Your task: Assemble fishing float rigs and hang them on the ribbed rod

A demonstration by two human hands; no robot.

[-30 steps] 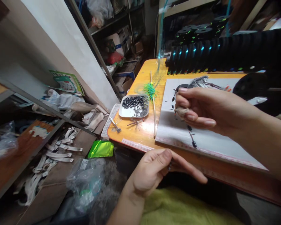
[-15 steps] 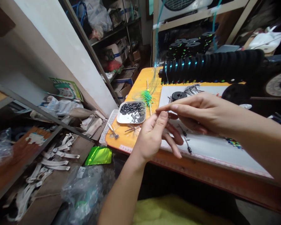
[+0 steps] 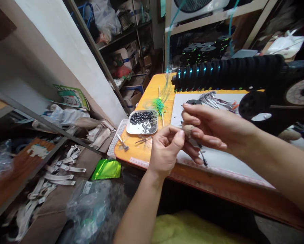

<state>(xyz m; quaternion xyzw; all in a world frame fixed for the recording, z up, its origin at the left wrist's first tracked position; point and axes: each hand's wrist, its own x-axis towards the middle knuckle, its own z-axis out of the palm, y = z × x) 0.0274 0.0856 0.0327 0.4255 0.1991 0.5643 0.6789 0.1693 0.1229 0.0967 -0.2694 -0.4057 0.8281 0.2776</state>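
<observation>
Over the front of the table my left hand (image 3: 168,147) is closed, thumb pressed against the bent index finger. What it pinches is too small to make out. Right beside it, my right hand (image 3: 210,127) has its fingers curled around a small tan rounded thing (image 3: 188,130), whose kind I cannot tell. The fingertips of both hands nearly meet. Below them, a thin dark strand with small black pieces (image 3: 204,159) lies on the white sheet (image 3: 225,166). Behind my right hand is a black spool (image 3: 193,101), partly hidden.
A white tray (image 3: 136,130) holds black tubes and tiny grey pieces. Near it are a green fringed bundle (image 3: 158,106) on a stick and wire clusters (image 3: 144,140). A row of black spools (image 3: 228,73) on a shaft overhangs the table's back. Shelving (image 3: 116,39) stands behind.
My right hand has turned and curled its fingers, having been stretched flat over the left. The tan rounded thing now shows. My left hand has shifted slightly right and closed more.
</observation>
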